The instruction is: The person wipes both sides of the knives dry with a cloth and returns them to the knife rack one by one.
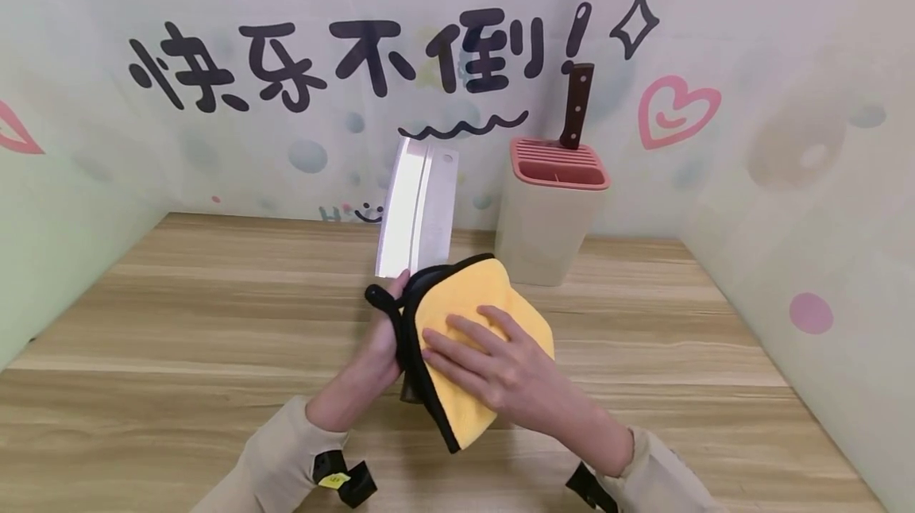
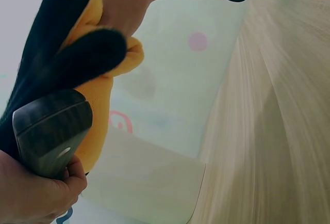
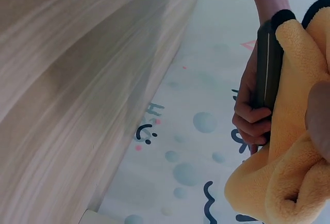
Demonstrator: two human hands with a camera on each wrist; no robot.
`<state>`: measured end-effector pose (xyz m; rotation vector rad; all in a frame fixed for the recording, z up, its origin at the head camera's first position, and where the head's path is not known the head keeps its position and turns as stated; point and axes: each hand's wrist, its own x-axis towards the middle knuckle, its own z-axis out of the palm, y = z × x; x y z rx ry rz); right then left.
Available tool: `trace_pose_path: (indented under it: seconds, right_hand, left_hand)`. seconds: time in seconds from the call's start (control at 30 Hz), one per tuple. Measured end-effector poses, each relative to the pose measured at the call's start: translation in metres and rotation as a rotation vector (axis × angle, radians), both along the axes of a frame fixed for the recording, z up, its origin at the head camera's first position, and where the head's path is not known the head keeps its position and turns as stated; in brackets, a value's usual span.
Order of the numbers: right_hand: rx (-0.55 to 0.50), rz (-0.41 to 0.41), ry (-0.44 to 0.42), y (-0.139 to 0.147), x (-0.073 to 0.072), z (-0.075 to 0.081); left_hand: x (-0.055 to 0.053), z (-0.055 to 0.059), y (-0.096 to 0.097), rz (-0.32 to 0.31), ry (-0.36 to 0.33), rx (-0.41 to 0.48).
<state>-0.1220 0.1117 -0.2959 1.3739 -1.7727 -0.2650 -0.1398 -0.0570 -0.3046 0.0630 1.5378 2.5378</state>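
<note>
A cleaver points its wide steel blade up and away from the person, showing bright glare. My left hand grips its dark handle, and the curled fingers show well in the left wrist view. A yellow cloth with black edging and a black loop drapes over the handle, covering most of it. My right hand holds the cloth against the handle, its fingers lying across the yellow side. In the head view its thumb is hidden.
Behind, to the right, stands a cream knife block with a pink slotted top; a brown-handled knife sticks up from it. A wood-grain table lies below, with a printed white wall sheet behind.
</note>
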Motion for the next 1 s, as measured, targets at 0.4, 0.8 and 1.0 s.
trace_pose_path:
  seconds: [0.4, 0.8, 1.0]
  right_hand:
    - [-0.026, -0.087, 0.005, -0.004, -0.010, 0.006]
    - [-0.099, -0.167, -0.064, -0.003, -0.017, 0.006]
    - [-0.145, -0.188, -0.074, -0.001, -0.021, 0.005]
  left_hand:
    - [-0.003, -0.005, 0.006, 0.119, 0.007, -0.069]
    - [-0.003, -0.004, 0.006, 0.029, 0.099, -0.047]
    - [-0.001, -0.002, 0.006, 0.006, 0.072, -0.047]
